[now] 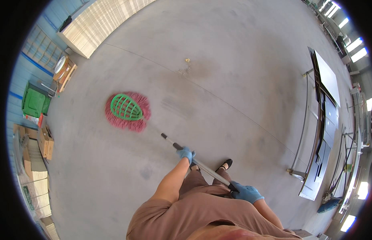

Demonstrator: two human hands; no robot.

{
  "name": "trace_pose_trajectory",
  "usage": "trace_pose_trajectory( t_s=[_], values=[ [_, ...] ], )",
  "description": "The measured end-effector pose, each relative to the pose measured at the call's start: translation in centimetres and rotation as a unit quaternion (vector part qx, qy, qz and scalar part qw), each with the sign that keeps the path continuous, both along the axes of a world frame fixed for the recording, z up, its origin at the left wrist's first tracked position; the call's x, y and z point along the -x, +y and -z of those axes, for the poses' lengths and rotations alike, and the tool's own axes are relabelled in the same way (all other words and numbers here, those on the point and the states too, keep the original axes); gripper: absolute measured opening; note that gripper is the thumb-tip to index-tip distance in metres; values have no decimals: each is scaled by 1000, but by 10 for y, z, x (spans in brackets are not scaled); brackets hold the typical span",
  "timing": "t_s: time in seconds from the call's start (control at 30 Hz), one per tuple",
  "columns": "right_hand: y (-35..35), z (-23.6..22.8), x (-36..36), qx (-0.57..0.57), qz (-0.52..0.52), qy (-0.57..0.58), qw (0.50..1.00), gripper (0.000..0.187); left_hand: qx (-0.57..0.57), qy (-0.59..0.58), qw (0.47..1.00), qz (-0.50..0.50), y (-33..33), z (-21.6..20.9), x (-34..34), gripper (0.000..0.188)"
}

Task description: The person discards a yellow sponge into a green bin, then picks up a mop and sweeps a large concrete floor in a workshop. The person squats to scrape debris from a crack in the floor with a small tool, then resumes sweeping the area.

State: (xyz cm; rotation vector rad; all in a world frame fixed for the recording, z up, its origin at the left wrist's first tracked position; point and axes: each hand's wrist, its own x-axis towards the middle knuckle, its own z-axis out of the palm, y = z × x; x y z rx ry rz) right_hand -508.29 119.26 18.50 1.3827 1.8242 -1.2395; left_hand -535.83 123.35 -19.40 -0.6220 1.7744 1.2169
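Note:
A long grey pole point(210, 171) with dark grips slants across in front of my body. My left hand point(186, 154), in a blue glove, is closed round its upper part. Near my waist, my right hand point(247, 193), also gloved in blue, wraps the dark lower end. Beyond the pole's far tip, a mop head point(126, 108) lies on the floor to the left, with a pink-red fringe spread around a green plastic cage. A pale gap shows between tip and mop head; I cannot tell whether they are joined.
Small yellowish debris point(186, 69) lies on the grey floor ahead. A metal rack with dark and pale sheets point(324, 120) stands at right. Along the left wall are a pale stack point(102, 24), a green bin point(35, 100) and cardboard boxes point(46, 142). My shoes point(225, 164) are below the pole.

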Motion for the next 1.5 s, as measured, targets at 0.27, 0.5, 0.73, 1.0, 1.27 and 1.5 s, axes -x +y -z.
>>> trace_pose_trajectory(
  t_s=[0.27,0.5,0.73,1.0,1.27,1.5],
  values=[
    [-26,-2,-87,-44,112,-21,993,56,-52,-16,985,164,70,-44,-104,37],
    [-52,22,-256,-57,227,9,972,54,-28,-31,981,190,88,-76,-254,40],
    [-86,44,-453,-239,152,-26,959,47,-27,-161,967,198,72,-81,-424,27],
    [-24,14,-556,-261,41,-106,959,44,-24,-266,956,120,96,-92,-518,20],
    [130,65,-536,-278,50,-35,959,41,3,-151,982,109,241,-53,-475,23],
    [283,68,-504,-245,133,-7,960,36,5,-137,981,140,433,-70,-460,24]
  ],
)
